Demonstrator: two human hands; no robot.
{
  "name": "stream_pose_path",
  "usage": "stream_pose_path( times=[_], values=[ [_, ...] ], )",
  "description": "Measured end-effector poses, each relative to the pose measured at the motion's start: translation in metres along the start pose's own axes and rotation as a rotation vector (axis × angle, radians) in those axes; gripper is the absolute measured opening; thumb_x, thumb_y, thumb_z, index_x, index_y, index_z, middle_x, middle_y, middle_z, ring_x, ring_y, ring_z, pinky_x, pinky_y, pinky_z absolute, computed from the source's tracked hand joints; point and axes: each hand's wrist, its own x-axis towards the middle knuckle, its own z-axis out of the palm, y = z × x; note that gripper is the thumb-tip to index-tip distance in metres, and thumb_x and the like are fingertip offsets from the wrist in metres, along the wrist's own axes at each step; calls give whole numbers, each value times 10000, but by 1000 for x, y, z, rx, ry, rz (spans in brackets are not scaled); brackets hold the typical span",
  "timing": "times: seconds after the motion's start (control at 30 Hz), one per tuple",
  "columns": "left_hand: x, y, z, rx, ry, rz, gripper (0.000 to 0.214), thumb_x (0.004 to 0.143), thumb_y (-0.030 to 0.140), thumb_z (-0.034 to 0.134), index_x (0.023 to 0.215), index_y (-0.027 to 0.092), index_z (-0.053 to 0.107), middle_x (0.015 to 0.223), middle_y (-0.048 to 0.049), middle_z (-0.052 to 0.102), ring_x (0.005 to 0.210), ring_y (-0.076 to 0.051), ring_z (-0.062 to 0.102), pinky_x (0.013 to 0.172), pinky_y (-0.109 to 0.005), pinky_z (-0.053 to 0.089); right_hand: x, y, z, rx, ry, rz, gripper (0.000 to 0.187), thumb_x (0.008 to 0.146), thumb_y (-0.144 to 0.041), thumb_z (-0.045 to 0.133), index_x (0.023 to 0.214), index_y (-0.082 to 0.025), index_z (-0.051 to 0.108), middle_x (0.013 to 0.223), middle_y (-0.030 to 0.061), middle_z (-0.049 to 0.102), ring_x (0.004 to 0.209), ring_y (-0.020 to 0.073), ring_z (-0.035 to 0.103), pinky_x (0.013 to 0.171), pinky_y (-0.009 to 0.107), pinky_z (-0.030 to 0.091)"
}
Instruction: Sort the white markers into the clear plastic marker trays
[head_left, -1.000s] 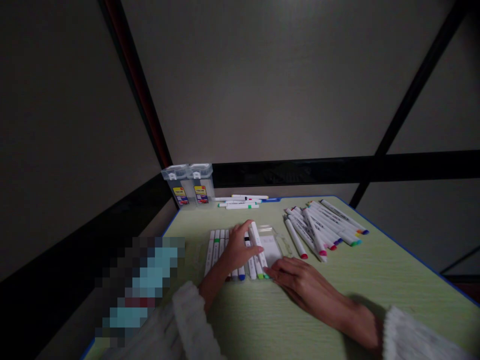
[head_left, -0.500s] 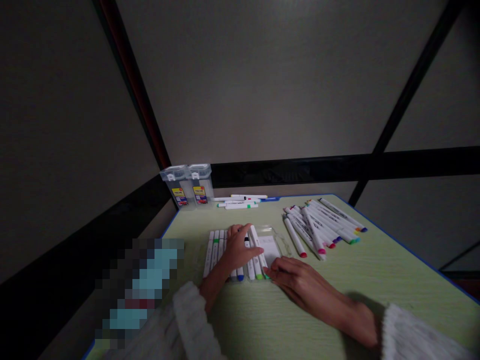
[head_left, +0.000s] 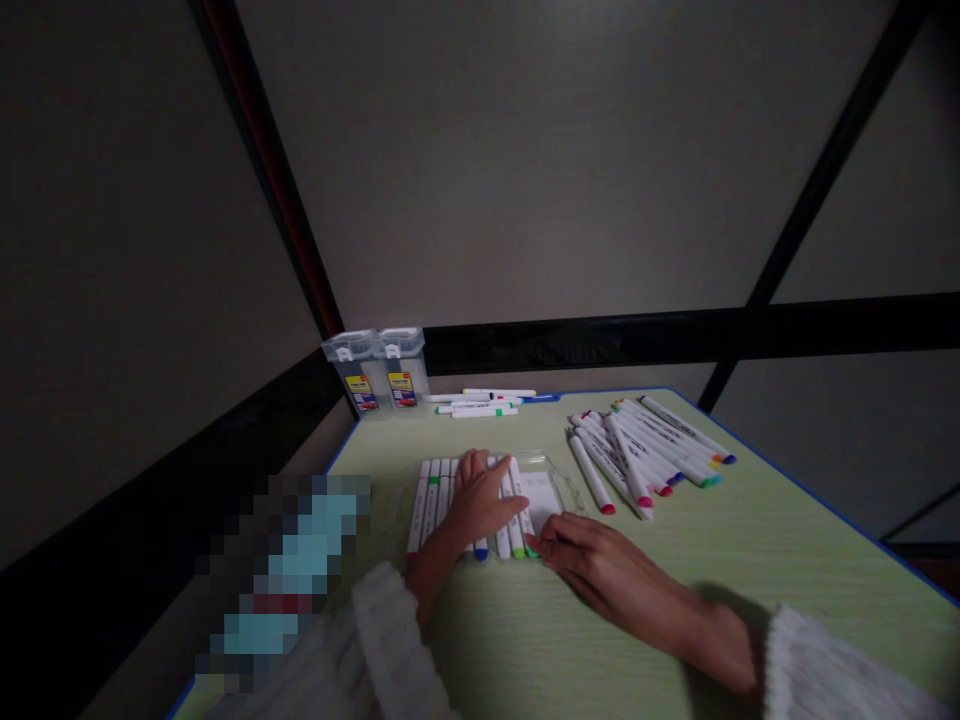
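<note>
A clear plastic tray [head_left: 538, 458] lies on the table, holding a row of white markers [head_left: 426, 505] with coloured ends. My left hand [head_left: 480, 502] rests over the middle of the row, fingers spread and thumb apart, touching the marker tops and hiding several of them. At the right end of the row lies a green-ended marker [head_left: 521, 490]. My right hand [head_left: 592, 558] has its fingers pinched together at that marker's green near end. Right of this marker, a pale bare part of the tray shows.
Loose markers [head_left: 630, 450] are piled on the right of the table [head_left: 525, 640]. More white markers [head_left: 480, 405] lie along the back edge. Two clear lidded containers [head_left: 382, 375] stand at the back left against the wall. A pixelated patch covers the left edge.
The green-ended marker's far end has moved slightly right and down, and it lies more in line with the row. My left hand has shifted slightly; my right hand stays at the marker's near end.
</note>
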Motion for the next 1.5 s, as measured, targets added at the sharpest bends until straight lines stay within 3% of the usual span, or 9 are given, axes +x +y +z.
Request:
stream_pose_path(
  times=[0.53, 0.9, 1.1, 1.5],
  values=[
    [-3, -1, -3, 13, 7, 27, 619, 666, 397, 602, 1226, 168, 472, 1264, -131, 377, 1223, -288, 269, 1023, -376, 217, 1, 3, 0, -125, 49, -77, 365, 935, -206, 271, 839, -151, 619, 721, 55, 572, 668, 153, 524, 600, 267, 397],
    [-2, -4, -1, 20, 20, 54, 588, 669, 397, 602, 1206, 187, 491, 1265, -115, 385, 1221, -291, 264, 1020, -399, 213, 0, 4, 0, -43, 4, -38, 251, 901, -161, 355, 909, -166, 606, 774, 56, 563, 730, 159, 534, 627, 253, 398],
    [-1, -6, 0, 29, 35, 84, 575, 664, 414, 600, 1187, 190, 511, 1182, -106, 437, 1176, -276, 307, 1003, -373, 244, 0, 4, 0, -23, -14, -24, 258, 899, -144, 341, 920, -163, 597, 806, 59, 563, 752, 164, 524, 646, 262, 399],
    [-2, -5, -1, 38, 22, 68, 569, 680, 404, 581, 1201, 193, 496, 1229, -104, 407, 1205, -278, 277, 1019, -373, 220, 0, 3, 0, -15, -20, -23, 236, 893, -140, 362, 939, -164, 592, 812, 58, 563, 757, 165, 521, 650, 256, 394]
  ],
)
